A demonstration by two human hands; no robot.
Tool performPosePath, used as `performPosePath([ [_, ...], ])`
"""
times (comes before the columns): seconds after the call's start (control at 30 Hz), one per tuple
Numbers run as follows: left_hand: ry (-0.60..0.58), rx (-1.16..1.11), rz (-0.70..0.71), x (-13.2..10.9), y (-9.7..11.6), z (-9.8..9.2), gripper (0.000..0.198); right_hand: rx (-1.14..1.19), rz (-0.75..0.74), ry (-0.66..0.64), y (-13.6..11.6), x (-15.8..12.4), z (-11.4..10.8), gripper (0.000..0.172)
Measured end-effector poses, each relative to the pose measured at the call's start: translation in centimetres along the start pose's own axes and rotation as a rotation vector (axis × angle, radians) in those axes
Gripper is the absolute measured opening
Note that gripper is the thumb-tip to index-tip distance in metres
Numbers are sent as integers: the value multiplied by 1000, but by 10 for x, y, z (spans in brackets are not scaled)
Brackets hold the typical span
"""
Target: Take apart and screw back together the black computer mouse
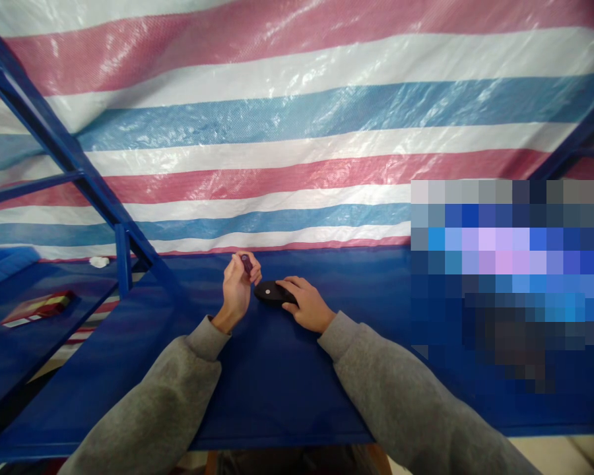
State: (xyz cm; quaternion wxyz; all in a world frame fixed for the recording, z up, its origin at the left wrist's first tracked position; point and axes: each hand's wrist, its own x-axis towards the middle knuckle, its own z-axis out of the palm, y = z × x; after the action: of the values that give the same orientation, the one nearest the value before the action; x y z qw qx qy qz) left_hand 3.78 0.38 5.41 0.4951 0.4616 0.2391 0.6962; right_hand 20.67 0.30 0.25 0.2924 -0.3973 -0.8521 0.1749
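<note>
My left hand [237,287] is raised a little above the blue table [277,382], its fingers pinched on a small dark cylindrical object [247,264], perhaps a battery. My right hand [307,305] rests on the table with its fingers wrapped over the right side of a black oval device [271,292] that looks like a computer mouse, with a small pale dot on its top. The two hands are close together near the table's far edge. Both arms wear grey sleeves.
A striped red, white and blue tarpaulin [297,132] hangs right behind the table. Blue metal frame bars [79,165] slant at the left. A lower blue shelf at the left bears a red and yellow flat box [37,307] and a white scrap [99,262]. A blurred-out area covers the right.
</note>
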Motion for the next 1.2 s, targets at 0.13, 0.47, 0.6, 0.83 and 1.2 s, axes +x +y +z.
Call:
performPosePath([
  [0.13, 5, -42, -11, 0, 0, 0, 28, 6, 5, 0, 0, 0, 0, 51],
  [0.47, 11, -46, -1, 0, 0, -1, 30, 0, -4, -1, 0, 0, -1, 51],
  [0.6, 5, -46, 25, -1, -1, 0, 22, -1, -4, 0, 0, 0, 0, 52],
  [0.83, 4, -48, 10, -2, -1, 1, 24, 3, -3, 4, 1, -1, 1, 51],
  [1.2, 19, -49, 0, -2, -1, 1, 22, 7, -3, 4, 0, -1, 1, 52],
])
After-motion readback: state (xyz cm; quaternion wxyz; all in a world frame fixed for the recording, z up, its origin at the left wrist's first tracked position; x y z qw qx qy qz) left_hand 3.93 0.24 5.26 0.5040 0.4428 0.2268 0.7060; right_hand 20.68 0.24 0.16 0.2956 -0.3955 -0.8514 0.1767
